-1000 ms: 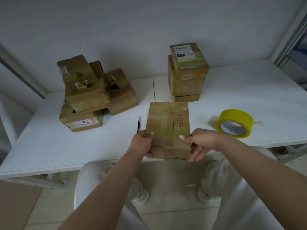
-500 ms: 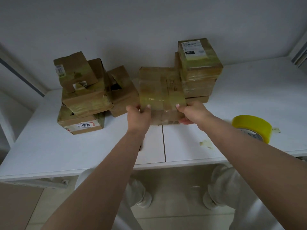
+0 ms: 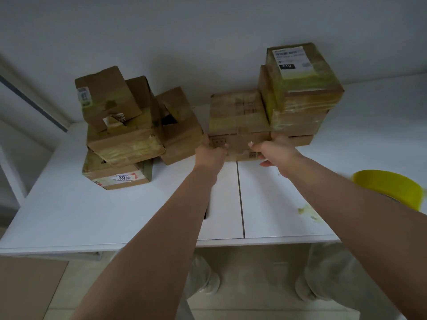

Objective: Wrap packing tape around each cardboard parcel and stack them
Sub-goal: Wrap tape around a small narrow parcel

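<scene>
White two-panel counter (image 3: 69, 211) beneath the hands; plain white wall (image 3: 184, 42) beyond them; pale tiled floor (image 3: 254, 285) below.

I stood at a white table (image 3: 277, 215) with a seam down its middle, pushed against a plain pale wall (image 3: 208, 31). Pale floor tiles (image 3: 242, 315) lay below, dimly lit.

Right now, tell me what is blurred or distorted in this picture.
Head view: the yellow tape roll at the right edge is smeared by motion blur; wide-angle distortion bows the white table and leans the box stacks outward; lighting is dim and flat, without glare.
</scene>
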